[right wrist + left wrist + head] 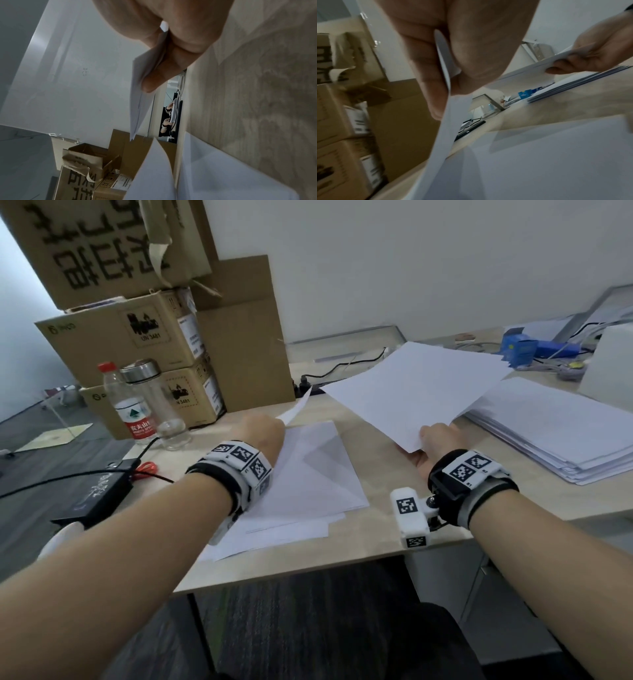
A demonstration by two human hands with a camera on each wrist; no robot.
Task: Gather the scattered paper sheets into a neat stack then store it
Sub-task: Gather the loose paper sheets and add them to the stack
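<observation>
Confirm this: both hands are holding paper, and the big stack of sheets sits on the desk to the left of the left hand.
Not quite. Both hands do hold paper: the left hand pinches one sheet, the right hand grips several sheets. But the big stack lies on the desk to the right of the right hand, as the head view shows.

Dim, even indoor light; wrist views blurred, head view bowed at the edges.

Two bare forearms, no sleeves. The left hand (262,433) has a black wrist strap carrying white blocks printed with black square-pattern markers. The right hand (435,440) has a black and grey strap with similar markers, plus a small white marker-printed box on a bracket.
</observation>
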